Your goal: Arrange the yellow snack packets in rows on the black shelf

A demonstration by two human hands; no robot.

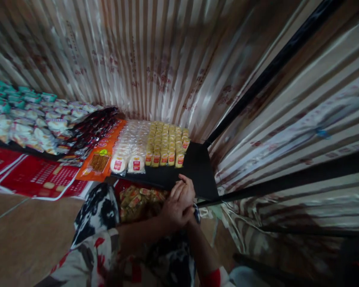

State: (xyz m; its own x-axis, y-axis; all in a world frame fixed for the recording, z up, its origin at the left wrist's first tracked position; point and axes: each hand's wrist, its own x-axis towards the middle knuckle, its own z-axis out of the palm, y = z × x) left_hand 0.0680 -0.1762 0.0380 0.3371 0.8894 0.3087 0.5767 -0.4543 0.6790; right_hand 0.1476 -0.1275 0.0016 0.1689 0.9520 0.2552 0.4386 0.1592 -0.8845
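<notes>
My left hand (172, 211) reaches across from the left and lies over my right hand (188, 189), its fingers closed round it. The right hand's fingers bend over toward the left one, so the two are clasped together, partly hiding each other. No product shows in either hand. Just below and left of them, between my knees, sits a heap of small yellow-wrapped packets (136, 201) with red labels. Beyond the hands, a black table (199, 163) carries neat rows of yellow packs (167, 143) and clear packs of round white pieces (130, 147).
Farther left are an orange bag (98, 159), dark shiny packets (91, 129), white packets (44, 127) and teal packets (2, 97). A red printed banner (38, 173) hangs from the table front. Striped plastic sheeting (167, 52) and black poles (269, 75) bound the back and right.
</notes>
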